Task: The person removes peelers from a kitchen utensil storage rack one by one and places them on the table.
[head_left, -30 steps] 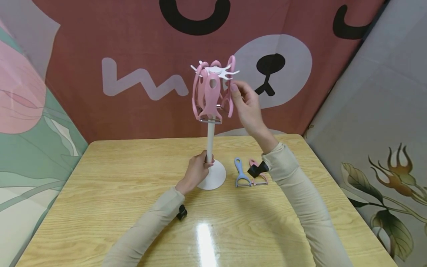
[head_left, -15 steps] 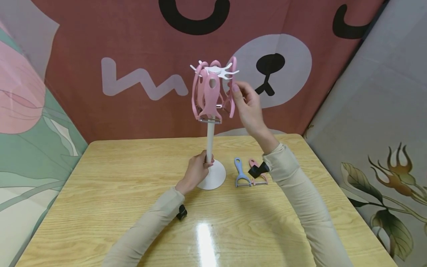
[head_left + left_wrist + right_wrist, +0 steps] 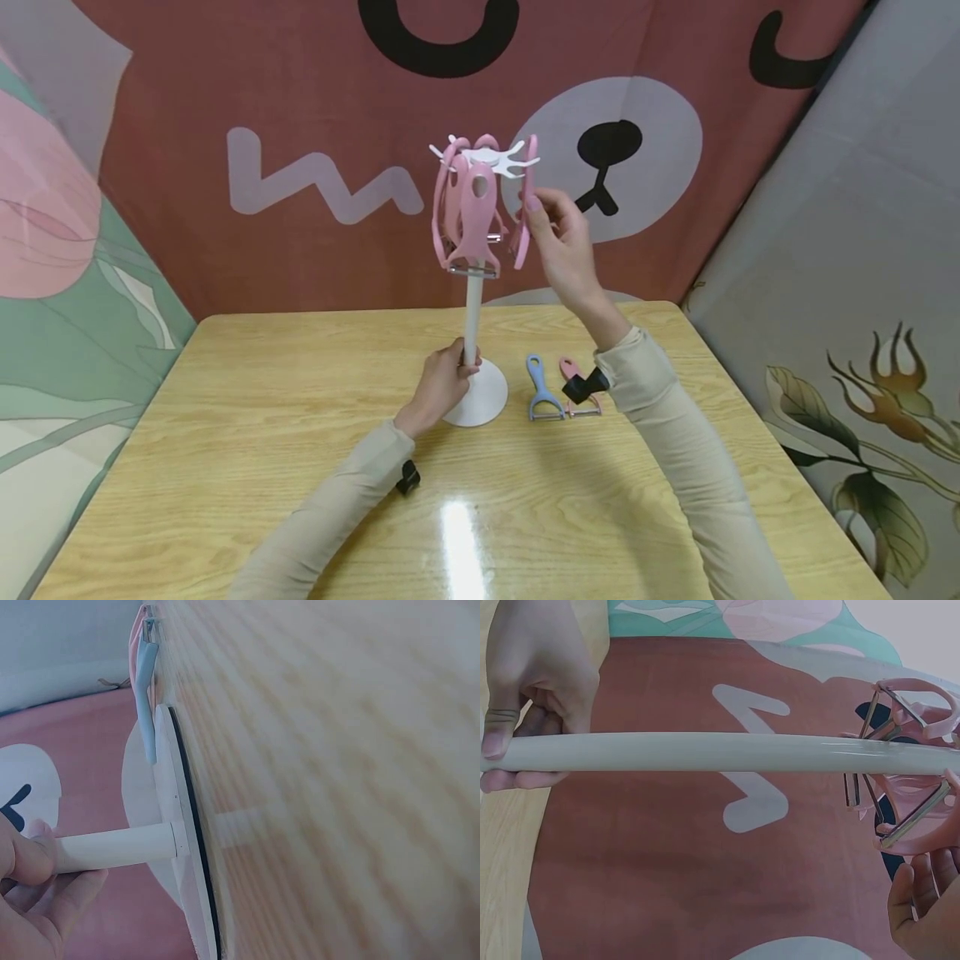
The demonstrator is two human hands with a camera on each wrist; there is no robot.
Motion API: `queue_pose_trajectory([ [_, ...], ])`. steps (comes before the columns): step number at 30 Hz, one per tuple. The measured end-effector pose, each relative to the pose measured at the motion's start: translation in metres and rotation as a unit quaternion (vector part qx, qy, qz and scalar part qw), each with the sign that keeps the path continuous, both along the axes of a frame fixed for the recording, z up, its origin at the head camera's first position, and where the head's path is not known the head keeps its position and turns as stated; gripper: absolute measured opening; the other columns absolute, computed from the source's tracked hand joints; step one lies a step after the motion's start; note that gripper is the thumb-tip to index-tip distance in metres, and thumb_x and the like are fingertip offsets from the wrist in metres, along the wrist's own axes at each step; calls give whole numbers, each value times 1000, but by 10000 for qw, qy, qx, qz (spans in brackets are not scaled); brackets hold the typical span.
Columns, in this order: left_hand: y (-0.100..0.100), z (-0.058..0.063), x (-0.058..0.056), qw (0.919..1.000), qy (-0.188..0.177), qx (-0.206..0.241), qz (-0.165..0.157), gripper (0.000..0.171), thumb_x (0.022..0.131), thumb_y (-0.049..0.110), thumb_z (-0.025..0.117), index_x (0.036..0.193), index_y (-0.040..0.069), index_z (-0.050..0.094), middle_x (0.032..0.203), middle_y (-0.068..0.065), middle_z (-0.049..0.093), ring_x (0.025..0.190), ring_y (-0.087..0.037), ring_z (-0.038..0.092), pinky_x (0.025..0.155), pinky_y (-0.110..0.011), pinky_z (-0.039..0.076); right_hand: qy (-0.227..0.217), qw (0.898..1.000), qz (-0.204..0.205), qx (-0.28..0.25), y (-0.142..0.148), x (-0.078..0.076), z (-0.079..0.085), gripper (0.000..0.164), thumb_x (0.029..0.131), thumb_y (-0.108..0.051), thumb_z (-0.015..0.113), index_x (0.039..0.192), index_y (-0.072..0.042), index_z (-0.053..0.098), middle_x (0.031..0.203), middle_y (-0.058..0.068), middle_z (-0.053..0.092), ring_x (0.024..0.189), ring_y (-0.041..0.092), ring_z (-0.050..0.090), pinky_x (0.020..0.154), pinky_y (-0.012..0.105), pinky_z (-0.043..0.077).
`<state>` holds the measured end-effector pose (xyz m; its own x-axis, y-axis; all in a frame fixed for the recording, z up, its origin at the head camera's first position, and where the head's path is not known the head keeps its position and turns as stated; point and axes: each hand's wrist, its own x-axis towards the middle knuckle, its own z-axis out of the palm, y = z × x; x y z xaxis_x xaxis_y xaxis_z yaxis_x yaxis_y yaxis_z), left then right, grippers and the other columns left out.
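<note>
Left hand (image 3: 438,385) grips the stand (image 3: 473,321), right hand (image 3: 568,254) pinches a raised peeler (image 3: 529,177); wrist camera (image 3: 587,387) part-covers the pink peeler (image 3: 569,367) beside the blue peeler (image 3: 537,379)

Lying pink peeler (image 3: 569,367) partly hidden, both sleeves (image 3: 678,429) cut off

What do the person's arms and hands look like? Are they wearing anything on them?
The left sleeve and right sleeve are long, plain and beige, with soft creases. There's a small black piece by each wrist: the left one and the right one. The left hand and right hand wear no gloves.
</note>
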<state>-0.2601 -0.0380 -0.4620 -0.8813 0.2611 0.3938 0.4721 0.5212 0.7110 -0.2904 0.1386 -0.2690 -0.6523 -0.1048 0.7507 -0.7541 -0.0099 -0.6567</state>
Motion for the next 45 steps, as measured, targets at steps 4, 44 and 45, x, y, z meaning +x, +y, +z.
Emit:
queue_pose_trajectory([
  [4,0,0,0,10000,25,-5,-12,12,91,-3,68,99,4,62,87,-3,65,86,-21,66,79,-37,56,83,9999,-67,131,3,0,-2,17,104,-2,47,113,9,57,99,30,54,81,20,55,68,25,46],
  [44,0,0,1,9999,-106,20,-8,11,92,-2,67,99,4,62,88,-3,65,87,-22,67,78,-38,56,315,9948,-861,436,5,28,-7,13,94,11,57,105,19,56,79,26,58,55,17,50,50,17,43],
  [45,1,0,1,9999,-111,19,-14,11,92,-2,67,99,4,61,88,-3,65,87,-22,67,79,-38,56,342,9944,-887,463,5,29,-8,13,94,11,58,105,19,56,79,27,58,55,15,50,50,17,42],
])
